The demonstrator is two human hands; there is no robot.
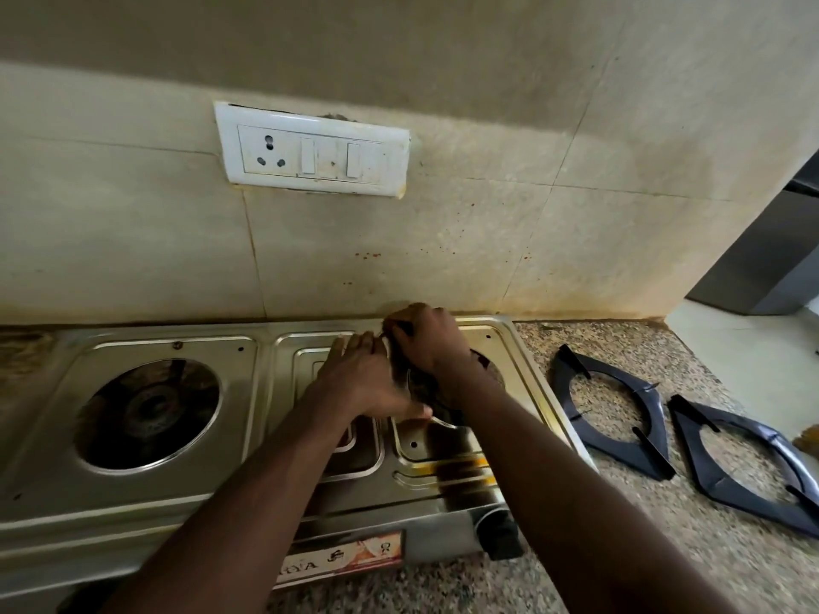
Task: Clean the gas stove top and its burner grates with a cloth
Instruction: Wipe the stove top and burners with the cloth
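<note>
a steel gas stove top [177, 494] is seen on a speckled tabletop [576, 343], set against a tiled wall [487, 214]. a dark cloth [400, 367] is grasped by the right hand [427, 343], whose fingers are curled round it, over the right burner area near the back of the stove. the left hand [368, 383] is laid just beside it, released, with its fingers straight on the steel and against the cloth. the left burner [148, 412] is exposed in its round well. two black burner grates are laid on the tabletop to the right of the stove, side by side: the nearer grate [559, 374] just beside the stove's edge, the farther grate [684, 432] beyond it. a white switchboard [310, 150] is fixed to the wall.
</note>
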